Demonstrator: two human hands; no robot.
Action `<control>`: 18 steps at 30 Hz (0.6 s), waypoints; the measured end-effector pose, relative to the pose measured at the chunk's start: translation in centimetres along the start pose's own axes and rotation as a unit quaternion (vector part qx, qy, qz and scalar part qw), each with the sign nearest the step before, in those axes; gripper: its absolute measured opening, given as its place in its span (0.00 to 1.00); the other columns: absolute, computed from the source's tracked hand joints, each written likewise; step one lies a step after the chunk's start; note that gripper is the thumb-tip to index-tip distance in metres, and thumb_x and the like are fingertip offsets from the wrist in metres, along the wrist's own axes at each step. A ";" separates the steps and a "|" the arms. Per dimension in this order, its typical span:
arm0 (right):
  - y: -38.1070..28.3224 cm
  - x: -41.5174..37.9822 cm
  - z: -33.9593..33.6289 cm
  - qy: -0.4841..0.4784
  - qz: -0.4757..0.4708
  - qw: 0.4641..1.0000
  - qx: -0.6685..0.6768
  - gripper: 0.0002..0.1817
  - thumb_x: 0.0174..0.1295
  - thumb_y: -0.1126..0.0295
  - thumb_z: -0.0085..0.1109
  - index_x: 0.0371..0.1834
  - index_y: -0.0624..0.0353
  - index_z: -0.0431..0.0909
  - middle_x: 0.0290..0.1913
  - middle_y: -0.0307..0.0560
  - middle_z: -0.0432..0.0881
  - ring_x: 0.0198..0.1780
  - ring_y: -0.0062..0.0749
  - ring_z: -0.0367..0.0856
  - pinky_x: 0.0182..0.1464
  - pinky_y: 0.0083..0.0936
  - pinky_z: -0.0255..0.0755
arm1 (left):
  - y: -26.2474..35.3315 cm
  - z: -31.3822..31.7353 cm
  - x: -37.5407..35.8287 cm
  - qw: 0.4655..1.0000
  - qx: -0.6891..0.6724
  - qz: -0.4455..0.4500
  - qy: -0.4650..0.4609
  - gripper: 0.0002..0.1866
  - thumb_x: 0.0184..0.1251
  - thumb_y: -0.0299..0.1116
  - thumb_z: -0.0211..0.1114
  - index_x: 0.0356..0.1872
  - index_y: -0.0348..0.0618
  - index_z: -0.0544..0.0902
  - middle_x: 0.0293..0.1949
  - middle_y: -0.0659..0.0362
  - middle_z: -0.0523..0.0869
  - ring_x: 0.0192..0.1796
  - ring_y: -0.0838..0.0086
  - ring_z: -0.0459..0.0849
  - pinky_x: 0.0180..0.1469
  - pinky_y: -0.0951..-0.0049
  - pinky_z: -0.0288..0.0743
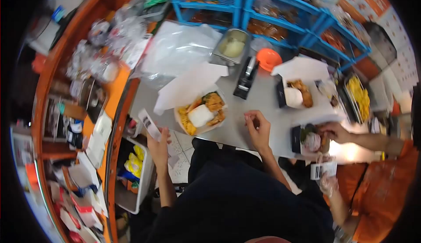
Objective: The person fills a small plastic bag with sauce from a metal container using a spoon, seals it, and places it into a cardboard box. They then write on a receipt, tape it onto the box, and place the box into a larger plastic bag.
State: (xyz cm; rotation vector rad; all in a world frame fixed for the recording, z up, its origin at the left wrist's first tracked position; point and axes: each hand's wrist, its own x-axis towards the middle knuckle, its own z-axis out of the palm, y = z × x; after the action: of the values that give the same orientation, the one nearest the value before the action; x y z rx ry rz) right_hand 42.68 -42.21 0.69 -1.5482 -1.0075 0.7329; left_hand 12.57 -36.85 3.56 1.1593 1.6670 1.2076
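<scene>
My left hand [159,147] pinches a white printed paper slip [150,125] near the counter's front edge. Just beyond it stands an open takeaway box [182,121], its white lid [186,87] tilted up toward the left. White rice [201,115] fills the box's middle, with yellow food and browned fried pieces around it. To the right of this box, my right hand [258,129] hovers over the counter, fingers loosely curled, with nothing visible in it. Further right is a second open box [300,93] with rice and fried pieces.
On the right, a co-worker in orange has one hand [335,132] at a dark box [302,140] and a gloved hand [326,183] holding a printed label [323,171]. Behind are blue crates [280,14], plastic bags [180,45], a metal container [231,45] and an orange cup [269,59].
</scene>
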 end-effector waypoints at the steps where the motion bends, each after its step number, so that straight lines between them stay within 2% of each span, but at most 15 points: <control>1: -0.1 0.5 -0.3 0.021 -0.019 1.000 0.011 0.04 0.65 0.74 0.58 0.41 0.60 0.80 0.22 0.33 0.75 0.23 0.11 0.69 0.25 0.15 0.62 | -2.4 0.3 0.1 0.999 0.000 -0.040 -0.031 0.24 0.65 0.36 0.67 0.58 0.35 0.74 0.36 0.60 0.82 0.32 0.79 0.81 0.29 0.79 0.76; 2: 0.0 0.9 -0.5 0.042 -0.008 0.999 0.007 0.04 0.65 0.74 0.58 0.41 0.60 0.80 0.22 0.33 0.75 0.23 0.11 0.69 0.25 0.15 0.62 | -3.7 0.6 0.3 0.998 0.006 -0.040 -0.054 0.24 0.65 0.36 0.67 0.58 0.35 0.74 0.36 0.60 0.82 0.32 0.79 0.81 0.29 0.79 0.76; 4: 0.0 2.0 -1.0 0.040 -0.031 0.999 0.016 0.05 0.65 0.74 0.58 0.41 0.59 0.80 0.22 0.33 0.75 0.23 0.12 0.69 0.25 0.15 0.62 | -5.5 1.7 1.0 0.979 -0.083 -0.150 -0.109 0.23 0.65 0.40 0.68 0.55 0.37 0.76 0.36 0.61 0.82 0.31 0.79 0.81 0.28 0.80 0.76; 5: -0.3 2.1 -1.4 0.064 -0.021 0.998 0.011 0.05 0.65 0.74 0.58 0.41 0.59 0.80 0.22 0.33 0.75 0.23 0.12 0.69 0.25 0.15 0.62 | -6.1 1.8 1.6 0.976 -0.075 -0.151 -0.135 0.23 0.65 0.40 0.68 0.55 0.37 0.76 0.36 0.61 0.82 0.31 0.79 0.81 0.28 0.80 0.76; 7: -2.9 2.9 -2.8 0.009 -0.032 0.999 -0.015 0.04 0.66 0.72 0.58 0.40 0.59 0.80 0.23 0.31 0.75 0.24 0.09 0.71 0.25 0.12 0.60 | -6.5 2.6 2.7 0.973 -0.037 -0.176 -0.142 0.20 0.65 0.43 0.68 0.50 0.40 0.79 0.33 0.62 0.81 0.30 0.80 0.81 0.27 0.79 0.75; 8: -4.6 3.2 -3.7 0.025 -0.028 0.999 -0.020 0.04 0.66 0.72 0.58 0.40 0.59 0.80 0.23 0.31 0.75 0.24 0.09 0.71 0.25 0.12 0.60 | -6.3 3.1 3.0 0.974 -0.048 -0.168 -0.141 0.17 0.64 0.43 0.68 0.45 0.43 0.80 0.32 0.63 0.81 0.30 0.81 0.80 0.26 0.78 0.74; 10: -9.2 3.5 -5.3 -0.021 -0.049 0.998 0.018 0.04 0.66 0.72 0.58 0.40 0.58 0.81 0.24 0.31 0.77 0.24 0.09 0.71 0.25 0.13 0.61 | -4.2 3.7 3.5 0.973 -0.033 -0.176 -0.142 0.17 0.64 0.43 0.69 0.46 0.44 0.80 0.32 0.64 0.81 0.29 0.81 0.78 0.25 0.78 0.72; 12: -14.0 6.0 -7.8 -0.011 -0.128 0.990 -0.062 0.05 0.65 0.71 0.58 0.39 0.58 0.81 0.25 0.35 0.80 0.24 0.12 0.72 0.24 0.14 0.62 | -3.8 4.3 4.5 0.970 -0.024 -0.181 -0.158 0.17 0.63 0.43 0.69 0.46 0.44 0.80 0.33 0.64 0.81 0.29 0.81 0.78 0.24 0.78 0.72; 14: -16.7 10.2 -9.6 0.073 -0.223 0.953 -0.193 0.06 0.64 0.69 0.58 0.38 0.59 0.81 0.26 0.40 0.82 0.23 0.20 0.75 0.24 0.17 0.64 | -4.7 3.9 5.8 0.954 -0.030 -0.235 -0.185 0.17 0.63 0.42 0.70 0.47 0.45 0.79 0.34 0.65 0.81 0.30 0.81 0.78 0.24 0.79 0.70; 15: -17.3 12.9 -10.4 0.091 -0.238 0.941 -0.225 0.09 0.61 0.69 0.59 0.41 0.60 0.80 0.27 0.44 0.83 0.25 0.31 0.78 0.27 0.23 0.69 | -4.5 4.0 5.9 0.952 -0.025 -0.237 -0.192 0.17 0.63 0.42 0.70 0.47 0.45 0.79 0.34 0.65 0.81 0.30 0.81 0.78 0.24 0.79 0.70; 16: -16.8 15.7 -11.5 0.079 -0.254 0.908 -0.324 0.14 0.59 0.68 0.60 0.48 0.58 0.78 0.37 0.46 0.85 0.38 0.38 0.83 0.38 0.29 0.74 | -4.2 4.1 6.1 0.952 -0.023 -0.227 -0.202 0.17 0.63 0.42 0.70 0.47 0.45 0.79 0.34 0.65 0.81 0.30 0.82 0.78 0.24 0.79 0.70; 18: -12.5 21.5 -12.4 0.068 -0.251 0.849 -0.460 0.11 0.56 0.70 0.54 0.41 0.56 0.81 0.40 0.47 0.86 0.52 0.43 0.80 0.53 0.47 0.70 | -3.9 4.1 6.6 0.952 -0.011 -0.224 -0.210 0.19 0.63 0.43 0.70 0.49 0.45 0.79 0.35 0.65 0.82 0.32 0.81 0.79 0.24 0.79 0.69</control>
State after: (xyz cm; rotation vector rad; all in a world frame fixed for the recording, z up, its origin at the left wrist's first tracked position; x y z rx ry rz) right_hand 60.33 -28.11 16.84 -1.9405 -1.6969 -0.3088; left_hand 13.53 -30.03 -1.69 0.8789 1.4727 0.6394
